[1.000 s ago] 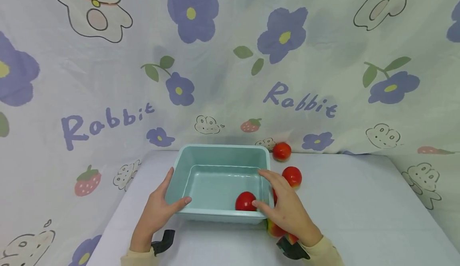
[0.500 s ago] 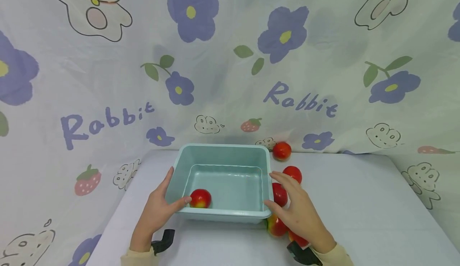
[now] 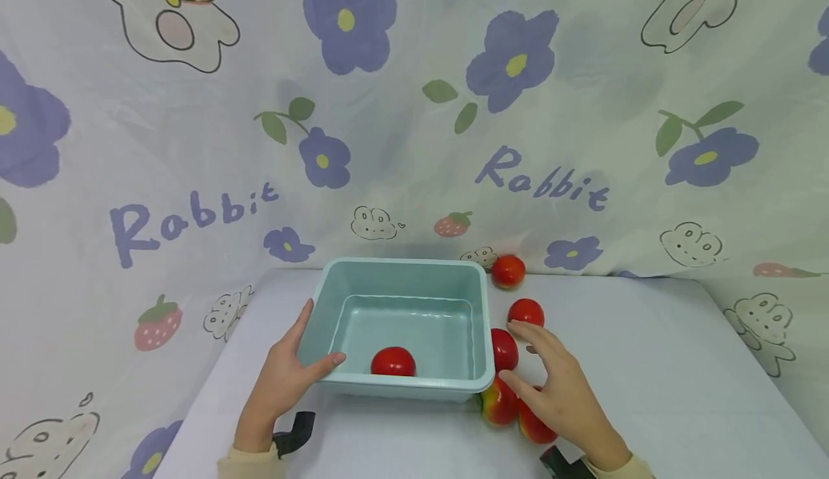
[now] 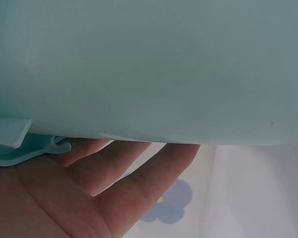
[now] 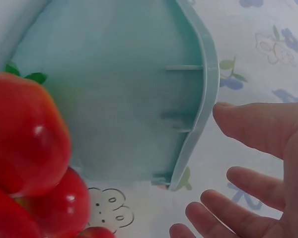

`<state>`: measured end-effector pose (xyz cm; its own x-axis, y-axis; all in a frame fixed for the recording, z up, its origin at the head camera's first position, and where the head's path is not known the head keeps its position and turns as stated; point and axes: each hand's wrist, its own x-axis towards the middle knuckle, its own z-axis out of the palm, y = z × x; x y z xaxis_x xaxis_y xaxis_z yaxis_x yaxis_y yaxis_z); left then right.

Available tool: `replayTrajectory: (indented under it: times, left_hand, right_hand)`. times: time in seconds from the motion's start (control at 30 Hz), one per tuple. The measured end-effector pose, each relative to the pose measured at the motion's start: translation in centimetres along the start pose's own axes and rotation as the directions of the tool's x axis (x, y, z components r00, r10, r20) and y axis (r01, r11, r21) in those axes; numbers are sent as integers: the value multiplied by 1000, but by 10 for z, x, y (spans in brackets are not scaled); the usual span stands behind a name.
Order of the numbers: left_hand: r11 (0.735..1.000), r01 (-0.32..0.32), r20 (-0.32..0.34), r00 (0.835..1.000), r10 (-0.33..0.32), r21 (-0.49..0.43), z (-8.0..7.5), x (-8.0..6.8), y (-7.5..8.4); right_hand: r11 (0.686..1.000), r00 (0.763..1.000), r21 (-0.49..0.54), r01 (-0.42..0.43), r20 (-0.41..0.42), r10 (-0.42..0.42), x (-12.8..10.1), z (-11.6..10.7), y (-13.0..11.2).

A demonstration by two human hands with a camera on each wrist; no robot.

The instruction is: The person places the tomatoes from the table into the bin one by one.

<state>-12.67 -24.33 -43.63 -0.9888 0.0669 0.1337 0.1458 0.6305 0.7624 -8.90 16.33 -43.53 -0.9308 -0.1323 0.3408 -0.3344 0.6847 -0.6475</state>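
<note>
A teal plastic tub [image 3: 479, 306] stands on the white table with one red apple [image 3: 393, 361] near its front wall. My left hand [image 3: 301, 357] holds the tub's front left corner, thumb over the rim and fingers [image 4: 139, 173] along the outer wall [image 4: 149, 69]. To the right of the tub my right hand [image 3: 537, 367] hovers with its fingers [image 5: 258, 129] spread and empty, over a cluster of red apples [image 3: 504, 349] by the tub's right wall [image 5: 129, 99]. Two of them lie by the front corner [image 3: 499, 401], partly under the hand. In the right wrist view apples [image 5: 25, 134] fill the left side.
Two more apples lie farther back on the table, one [image 3: 526, 312] just beyond my right fingertips and one [image 3: 508, 271] against the flower-print cloth backdrop [image 3: 414, 141]. The table [image 3: 648, 364] stretches bare to the right; its left edge drops off near the left hand.
The apple in the tub rolled from the right wall to the left, then back to the middle. My right hand drew out of the tub and moved right, over the apples outside.
</note>
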Motion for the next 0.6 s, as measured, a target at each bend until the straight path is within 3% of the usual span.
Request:
replayTrajectory:
  times: [0.4,0.6]
  left_hand:
    - [1000,-12,1,1000,12,-11,-1,-1,-2]
    - [999,-10,8,1000,10,-33,1,-1,-5]
  right_hand:
    - [991,991,17,-133,26,133,-20,-2,21]
    - [976,972,-8,-217,94,217,-29,-3,28]
